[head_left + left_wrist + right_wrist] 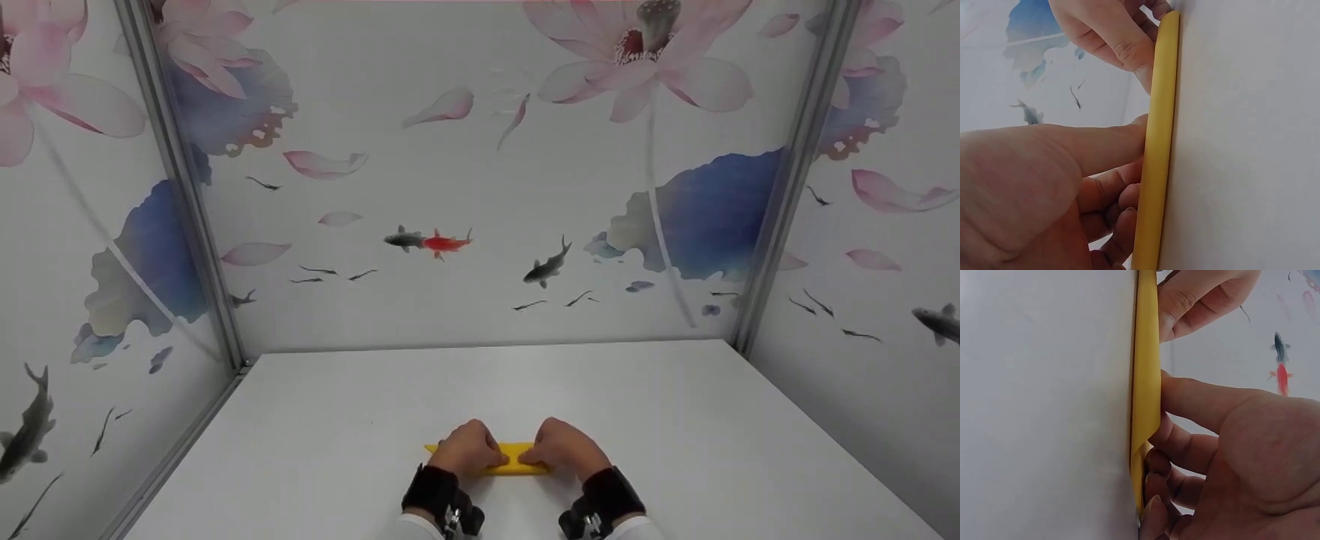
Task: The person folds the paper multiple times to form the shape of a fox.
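Note:
A strip of yellow paper, folded or rolled into a long narrow band, lies low over the white tabletop between both hands. My left hand grips its left part, thumb pressed to the long near edge and fingers curled behind. My right hand holds the right part in the same way, the two thumbs a short gap apart. A pointed corner sticks out past the left hand. In the right wrist view the paper shows a slanted overlapping edge near the curled fingers. The left wrist view shows its smooth, rounded fold.
The white table spreads around the hands. Printed panels with lotus flowers and fish enclose it at the back and both sides, joined by grey metal posts. A black strap with a small camera sits on each wrist.

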Motion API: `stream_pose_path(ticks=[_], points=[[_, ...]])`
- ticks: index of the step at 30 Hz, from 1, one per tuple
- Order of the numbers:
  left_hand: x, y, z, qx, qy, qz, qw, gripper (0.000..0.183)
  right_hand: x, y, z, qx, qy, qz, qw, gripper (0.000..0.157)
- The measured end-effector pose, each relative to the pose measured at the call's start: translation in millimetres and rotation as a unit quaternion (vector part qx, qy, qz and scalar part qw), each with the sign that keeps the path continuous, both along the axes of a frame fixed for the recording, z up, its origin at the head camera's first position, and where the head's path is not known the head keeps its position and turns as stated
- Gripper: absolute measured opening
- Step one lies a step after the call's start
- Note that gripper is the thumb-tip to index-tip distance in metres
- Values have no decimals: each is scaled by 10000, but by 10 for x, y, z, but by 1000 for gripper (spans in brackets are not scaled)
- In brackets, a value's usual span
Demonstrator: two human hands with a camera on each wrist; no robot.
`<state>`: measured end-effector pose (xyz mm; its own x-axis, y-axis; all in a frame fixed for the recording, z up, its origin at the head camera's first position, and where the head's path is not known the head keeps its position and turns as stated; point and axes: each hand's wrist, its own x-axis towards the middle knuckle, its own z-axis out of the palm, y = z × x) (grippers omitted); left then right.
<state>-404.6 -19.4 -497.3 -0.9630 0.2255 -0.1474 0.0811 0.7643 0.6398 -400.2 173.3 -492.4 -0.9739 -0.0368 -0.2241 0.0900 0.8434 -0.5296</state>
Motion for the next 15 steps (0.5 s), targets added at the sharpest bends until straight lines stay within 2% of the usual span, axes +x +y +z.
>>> stream_pose_path(ticks=[4,11,15], points=[[17,14,21,-5,5,67,10000,19,-171,41,-151,122,59,162,9998,31],[30,33,28,-72,32,155,9998,19,-538,173,-523,195,30,366,9991,35],[37,27,20,-94,82,139,9998,21,-537,188,-552,211,78,422,9989,36]])
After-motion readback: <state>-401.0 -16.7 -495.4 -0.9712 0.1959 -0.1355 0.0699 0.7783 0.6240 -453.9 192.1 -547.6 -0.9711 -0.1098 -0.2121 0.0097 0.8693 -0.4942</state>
